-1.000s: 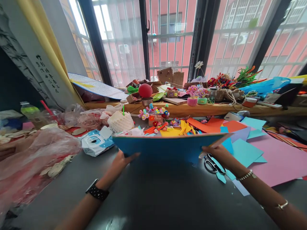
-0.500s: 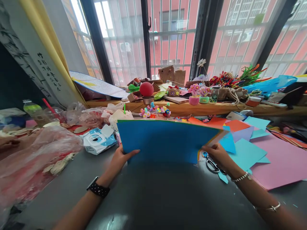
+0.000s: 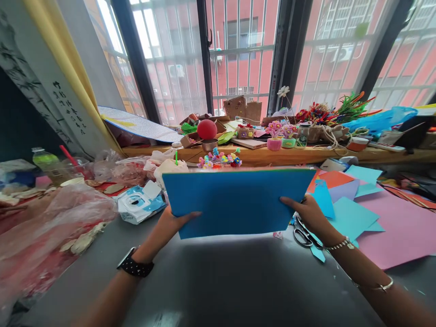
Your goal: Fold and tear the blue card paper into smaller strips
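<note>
Upright over the dark table, a stack of coloured paper (image 3: 235, 202) turns its blue sheet toward me. Thin edges of other colours show along its top. My left hand (image 3: 174, 222) grips the left side, thumb across the front and fingers hidden behind. On the right side my right hand (image 3: 304, 210) holds it the same way, thumb on the blue face. Just below my right hand, scissors (image 3: 304, 234) with dark handles lie on the table. A small pink patterned scrap (image 3: 278, 235) is by the stack's lower right corner.
Cyan sheets (image 3: 354, 218) and a large pink sheet (image 3: 402, 229) spread over the right side. At left are a wipes pack (image 3: 139, 202) and crumpled clear plastic (image 3: 57, 222). Behind, the wooden sill (image 3: 259, 154) carries a red ball (image 3: 207, 130), crocheted flower pots and pipe cleaners.
My right hand has shifted from the corner onto the stack's right side, thumb now on the blue face. The yellow and orange edges fanned out at the right are now lined up behind it.
</note>
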`<state>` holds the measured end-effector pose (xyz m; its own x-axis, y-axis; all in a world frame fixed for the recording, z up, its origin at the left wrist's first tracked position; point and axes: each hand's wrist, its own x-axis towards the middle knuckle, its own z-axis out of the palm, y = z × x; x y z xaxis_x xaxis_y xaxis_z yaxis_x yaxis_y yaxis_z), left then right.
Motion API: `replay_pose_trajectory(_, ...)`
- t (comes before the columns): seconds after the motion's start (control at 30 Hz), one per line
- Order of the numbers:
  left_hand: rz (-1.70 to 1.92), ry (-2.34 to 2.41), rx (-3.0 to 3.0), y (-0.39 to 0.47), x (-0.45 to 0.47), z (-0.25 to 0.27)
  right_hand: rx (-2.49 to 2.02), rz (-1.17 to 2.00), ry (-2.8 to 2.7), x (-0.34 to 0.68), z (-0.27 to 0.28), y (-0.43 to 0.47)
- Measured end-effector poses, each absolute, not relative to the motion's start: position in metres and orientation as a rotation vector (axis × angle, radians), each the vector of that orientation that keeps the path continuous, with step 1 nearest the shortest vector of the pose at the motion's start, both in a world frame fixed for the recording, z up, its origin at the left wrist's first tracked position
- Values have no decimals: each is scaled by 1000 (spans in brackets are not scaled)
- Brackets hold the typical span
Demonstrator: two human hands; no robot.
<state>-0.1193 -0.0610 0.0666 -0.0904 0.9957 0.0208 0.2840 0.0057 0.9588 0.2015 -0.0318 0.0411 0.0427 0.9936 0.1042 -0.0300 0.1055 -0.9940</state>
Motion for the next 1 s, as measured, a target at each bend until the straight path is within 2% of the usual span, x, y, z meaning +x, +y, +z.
replay_pose_trajectory(0.17,964,1218,1063,-77,-106,77,-1203,1093,-1208,218,55,-35)
replay_pose_trajectory(0.3,765,1076,991,-83,-102,44,-1324,1100,-1377,229,41,-33)
replay_pose_trajectory(0.4,668,1094,1103,-78,-106,9,-1567,753,-1552,236,15,-30)
replay_pose_trajectory(0.47,696,1126,1244,-75,-109,-7,-1552,522,-1695,240,-2,-32)
replay_pose_trajectory(0.6,446,1601,1654,-81,-109,2,-1466,89,-2013,246,-22,-51)
replay_pose_trajectory(0.7,262,2084,2149,-87,-102,22,-1429,172,-2383,248,-22,-72)
replay_pose_trajectory(0.73,245,2101,2312,-88,-98,27,-1412,221,-2481,248,-20,-78)
replay_pose_trajectory(0.87,219,1540,2833,-78,-80,22,-1375,401,-2687,245,-10,-94)
replay_pose_trajectory(1.0,196,1230,2984,-59,-58,6,-1310,602,-2740,240,-3,-97)
